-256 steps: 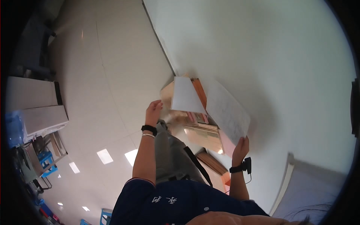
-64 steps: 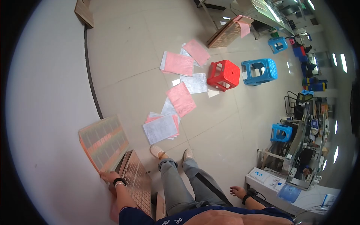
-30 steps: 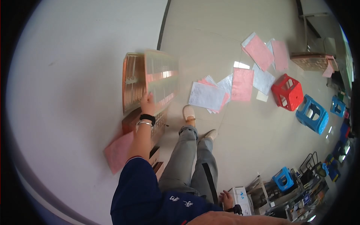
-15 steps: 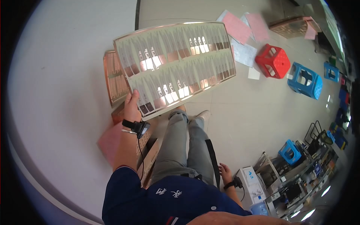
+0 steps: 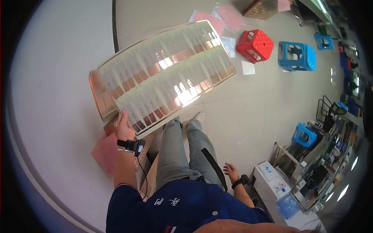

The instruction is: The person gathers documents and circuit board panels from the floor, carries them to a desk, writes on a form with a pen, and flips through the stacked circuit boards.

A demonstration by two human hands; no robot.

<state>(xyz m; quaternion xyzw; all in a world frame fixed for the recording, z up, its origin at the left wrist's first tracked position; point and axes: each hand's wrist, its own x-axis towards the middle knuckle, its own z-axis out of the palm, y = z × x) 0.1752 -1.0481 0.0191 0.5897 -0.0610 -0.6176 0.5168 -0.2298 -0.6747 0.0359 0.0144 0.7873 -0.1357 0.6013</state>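
Observation:
My left hand (image 5: 124,126) is closed on the near left corner of a large circuit panel (image 5: 155,87). The panel is pale green with two long rows of coppery and shiny pads, and it is held out tilted in front of my legs. Behind its left edge shows another copper-coloured panel (image 5: 100,93), leaning by the wall. My right hand (image 5: 230,172) hangs beside my right thigh, its fingers apart and nothing in it. A black strap (image 5: 213,165) lies across the right trouser leg near that hand.
A red stool (image 5: 255,46) and a blue stool (image 5: 297,56) stand on the tiled floor, near pink sheets (image 5: 229,17) and a white paper (image 5: 248,67). A white water dispenser (image 5: 271,176) stands at the right. Pink sheet (image 5: 105,153) and stacked boards are by the left wall (image 5: 58,77).
The view has turned and shifted, so the stools and papers sit further left. The panel in my left hand has tilted more, its left end lower. My right hand remains empty.

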